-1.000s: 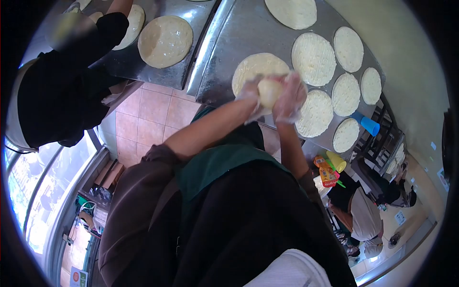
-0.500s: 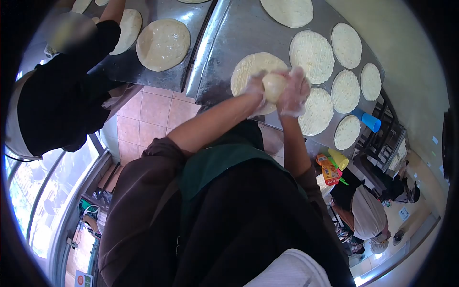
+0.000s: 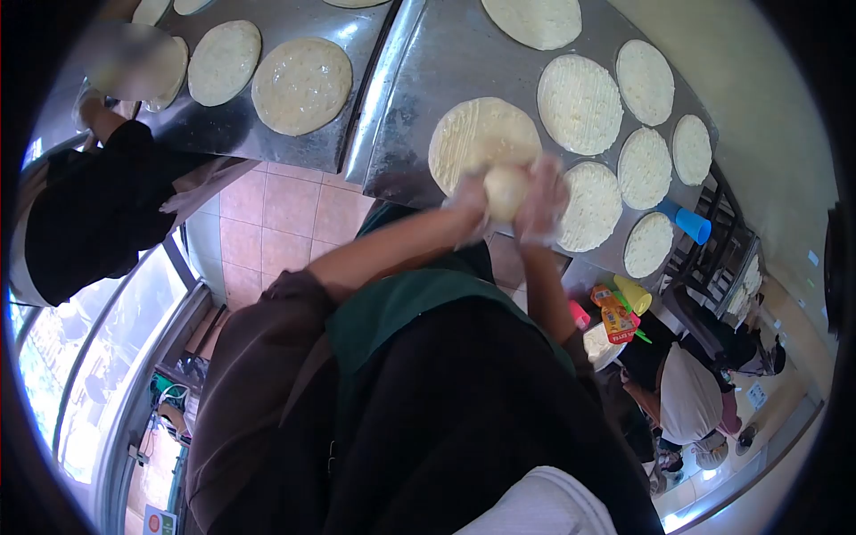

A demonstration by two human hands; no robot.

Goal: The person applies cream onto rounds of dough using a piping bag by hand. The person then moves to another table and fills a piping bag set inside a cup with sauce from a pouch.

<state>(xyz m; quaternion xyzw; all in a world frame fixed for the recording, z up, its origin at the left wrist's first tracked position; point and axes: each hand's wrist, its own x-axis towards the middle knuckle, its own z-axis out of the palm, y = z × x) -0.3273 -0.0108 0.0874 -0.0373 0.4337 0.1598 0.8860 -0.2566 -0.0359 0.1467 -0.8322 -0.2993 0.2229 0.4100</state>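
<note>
Between my two hands is a pale, round dough ball (image 3: pixel 506 193). My left hand (image 3: pixel 467 203), in a clear thin glove, presses on its left side. Gloved the same way, my right hand (image 3: pixel 541 203) curls against the right side. Both hands are somewhat blurred, so the exact finger positions are hard to read. Just beyond them, a flat dough round (image 3: pixel 473 134) with ridged streaks lies on the metal table (image 3: pixel 401 134), its near edge partly covered by my hands. Another flat dough round (image 3: pixel 590 207) lies close to my right hand.
Several more dough rounds (image 3: pixel 580 105) spread over the right side of the table. A blue cup (image 3: pixel 691 227) and an orange packet (image 3: pixel 617 319) are at the right. On the left, a co-worker's dark sleeve (image 3: pixel 134 169) reaches toward a second metal table (image 3: pixel 241 125).
My hands and the dough ball have moved slightly down, toward my body, uncovering more of the flat round behind. The co-worker on the left has drawn their arm back from the dough rounds.
</note>
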